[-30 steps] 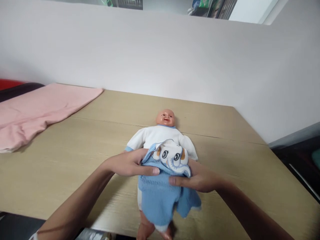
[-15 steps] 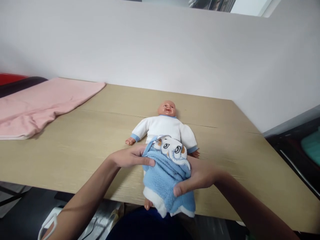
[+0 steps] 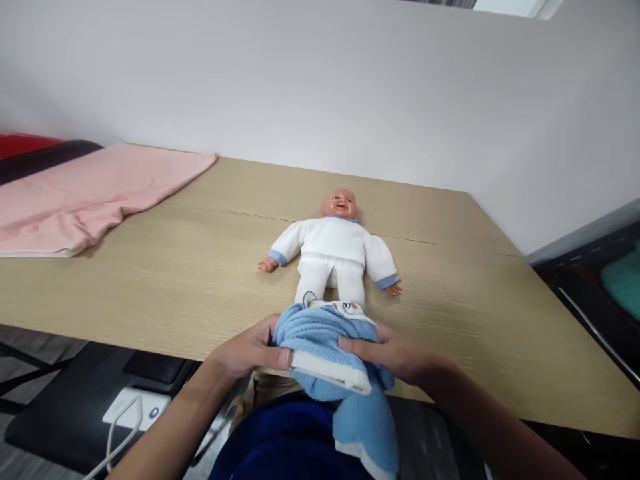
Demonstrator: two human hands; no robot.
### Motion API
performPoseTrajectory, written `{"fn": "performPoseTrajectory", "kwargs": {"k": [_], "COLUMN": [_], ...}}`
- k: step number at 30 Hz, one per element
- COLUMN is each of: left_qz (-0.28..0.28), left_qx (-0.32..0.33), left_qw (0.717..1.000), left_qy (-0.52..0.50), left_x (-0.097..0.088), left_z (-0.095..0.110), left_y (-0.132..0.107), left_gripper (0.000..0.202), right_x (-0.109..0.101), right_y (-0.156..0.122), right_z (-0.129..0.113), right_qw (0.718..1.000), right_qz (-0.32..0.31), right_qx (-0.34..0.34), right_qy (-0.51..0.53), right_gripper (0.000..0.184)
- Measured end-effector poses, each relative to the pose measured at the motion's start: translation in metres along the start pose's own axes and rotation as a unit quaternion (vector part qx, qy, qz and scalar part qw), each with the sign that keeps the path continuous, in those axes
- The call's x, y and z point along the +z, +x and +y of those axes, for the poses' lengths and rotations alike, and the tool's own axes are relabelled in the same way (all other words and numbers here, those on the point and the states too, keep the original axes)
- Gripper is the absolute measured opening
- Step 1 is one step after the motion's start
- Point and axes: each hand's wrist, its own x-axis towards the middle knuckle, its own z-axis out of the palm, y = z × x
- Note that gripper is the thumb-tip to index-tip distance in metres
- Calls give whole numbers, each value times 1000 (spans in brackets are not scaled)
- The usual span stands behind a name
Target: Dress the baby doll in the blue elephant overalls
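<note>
A baby doll (image 3: 334, 237) in a white top with blue cuffs and white bottoms lies face up on the table, head towards the wall. Over its lower legs are fluffy blue baby pants (image 3: 320, 327) with white hems and an animal-face patch, bunched into folds. My left hand (image 3: 255, 347) grips their left side, thumb on the front and fingers behind. On the other side my right hand (image 3: 395, 350) holds the fabric the same way. One pant leg hangs past the table edge. The doll's feet are hidden by the cloth.
A pink blanket (image 3: 115, 193) lies on the left part of the wooden table (image 3: 200, 293). Below it, a black chair (image 3: 55, 400) carries a white device with a cable (image 3: 135, 410). A grey wall (image 3: 300, 87) rises behind, and a dark object with teal fabric (image 3: 623, 283) stands at right.
Both hands have drawn the blue pants down from the doll's belly towards me, uncovering its white bottoms. The pants are now more gathered, with one leg dangling.
</note>
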Motion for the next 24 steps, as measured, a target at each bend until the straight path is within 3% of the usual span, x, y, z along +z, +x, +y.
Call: {"fn": "performPoseTrajectory", "kwargs": {"k": [2, 4, 5, 7, 9, 11, 14, 19, 24], "left_qz": [28, 43, 51, 96, 181, 250, 298, 329, 333], "left_qx": [3, -11, -28, -66, -80, -70, -64, -94, -84], "left_qw": [1000, 998, 997, 990, 973, 952, 922, 890, 880], "left_qy": [13, 33, 46, 81, 118, 161, 238, 302, 328], "left_x": [8, 20, 27, 41, 54, 63, 68, 68, 62], "left_z": [-1, 0, 0, -4, -12, -22, -29, -28, -27], "left_y": [-9, -19, -23, -30, -32, -32, -29, -21, -8], "left_gripper": [65, 60, 57, 57, 60, 48, 28, 51, 51], "right_x": [10, 22, 29, 44, 58, 67, 72, 68, 58], "right_y": [-4, -9, -11, -16, -17, -16, -11, -1, 11], "right_z": [-1, 2, 5, 17, 33, 48, 60, 65, 71], "right_qw": [997, 995, 996, 984, 943, 908, 875, 807, 794], "right_qz": [-51, -53, -16, 130, 267, 315, 321, 368, 398], "right_qx": [-57, -87, -83, -61, -59, -85, -139, -154, -194], "right_qy": [-3, -17, -36, -105, -192, -264, -336, -436, -417], "right_gripper": [86, 87, 82, 57, 30, 20, 29, 34, 38]}}
